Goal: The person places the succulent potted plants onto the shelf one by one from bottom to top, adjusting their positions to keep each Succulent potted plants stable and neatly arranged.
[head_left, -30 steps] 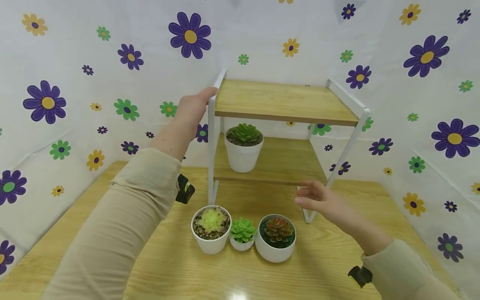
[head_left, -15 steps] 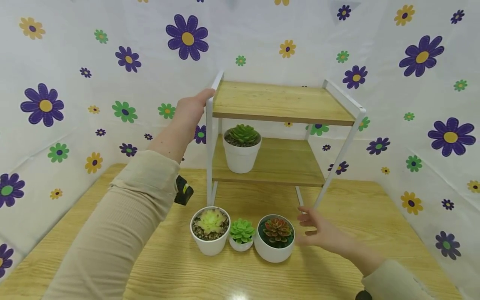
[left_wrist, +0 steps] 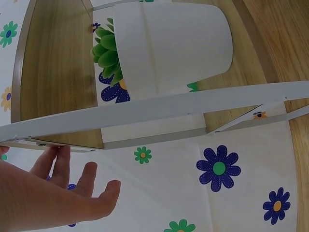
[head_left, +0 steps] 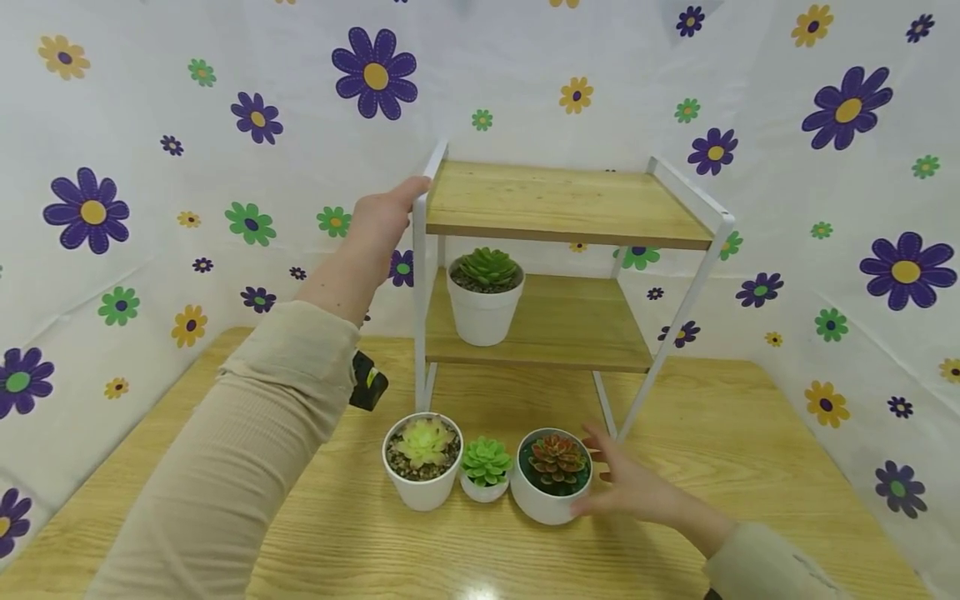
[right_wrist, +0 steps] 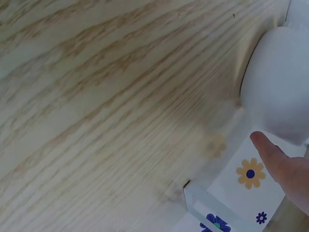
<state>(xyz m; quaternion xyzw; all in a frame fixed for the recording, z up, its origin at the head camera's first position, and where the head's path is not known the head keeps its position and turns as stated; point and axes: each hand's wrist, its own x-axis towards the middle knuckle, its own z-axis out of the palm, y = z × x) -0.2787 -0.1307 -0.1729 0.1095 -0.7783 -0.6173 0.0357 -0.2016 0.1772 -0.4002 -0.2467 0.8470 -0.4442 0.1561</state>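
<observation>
A two-tier shelf (head_left: 562, 200) with wooden boards and a white metal frame stands on the table. My left hand (head_left: 378, 221) grips the frame at its upper left corner; in the left wrist view, fingers (left_wrist: 62, 164) touch the side panel. At the front sits a round white pot (head_left: 546, 507) with a reddish succulent (head_left: 557, 460). My right hand (head_left: 637, 493) is at that pot's right side, fingers and thumb spread around the rim. In the right wrist view, a finger (right_wrist: 270, 157) extends close beside the pot (right_wrist: 280, 82).
A small pot with a bright green succulent (head_left: 486, 461) and a larger pot with a yellowish succulent (head_left: 423, 442) stand left of the reddish one. Another white pot (head_left: 486, 315) with a green succulent sits on the lower board. Flower-printed cloth (head_left: 780, 183) hangs behind the table (head_left: 360, 533).
My right hand has moved down and left from near the lower board to the reddish succulent's pot. My left hand has stayed on the frame.
</observation>
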